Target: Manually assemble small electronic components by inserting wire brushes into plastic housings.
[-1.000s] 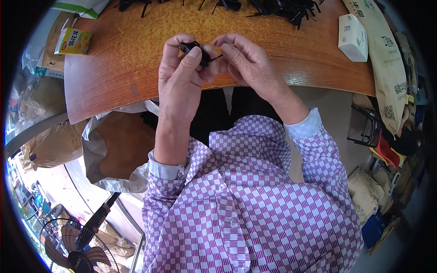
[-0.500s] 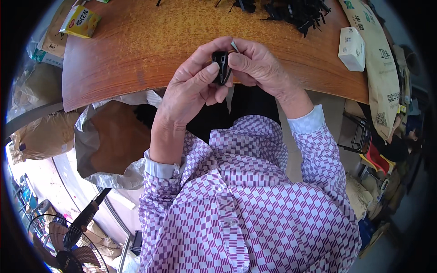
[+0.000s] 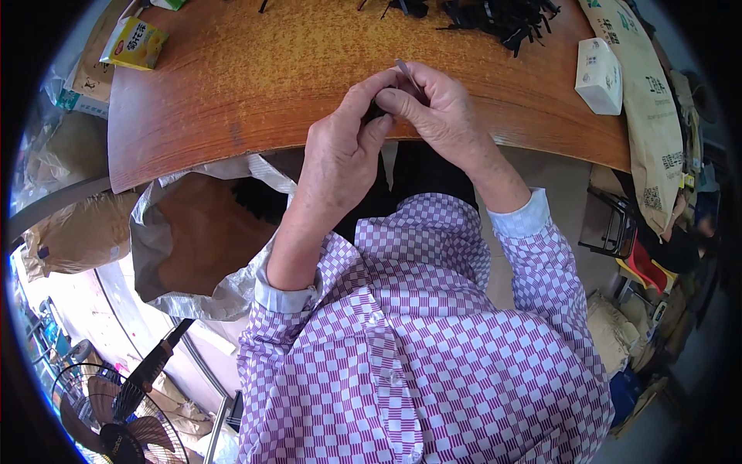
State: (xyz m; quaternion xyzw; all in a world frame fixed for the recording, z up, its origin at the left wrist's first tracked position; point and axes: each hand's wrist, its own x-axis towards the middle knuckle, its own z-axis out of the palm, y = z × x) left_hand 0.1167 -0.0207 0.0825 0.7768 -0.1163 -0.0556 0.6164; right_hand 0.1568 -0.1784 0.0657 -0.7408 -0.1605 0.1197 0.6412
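Just above the table's near edge, my two hands meet. My left hand (image 3: 340,155) is closed around a small black piece (image 3: 374,113), of which only a dark sliver shows between the fingers. Pressed up against that piece is the thumb of my right hand (image 3: 448,120). A thin grey blade-like strip (image 3: 404,69) sticks up from the closed fingers of the right hand, its lower end hidden. Further back on the wooden table (image 3: 255,85) lies a heap of similar black pieces (image 3: 510,25).
An open silvery sack (image 3: 154,232), with black pieces inside, hangs below the table's left front edge. A yellow packet (image 3: 135,44) sits at the far left, a white box (image 3: 599,77) at the right. A fan (image 3: 116,417) stands at lower left.
My left hand has turned inward and now covers most of the black piece, which showed plainly before. More of the grey strip rises above the right hand.
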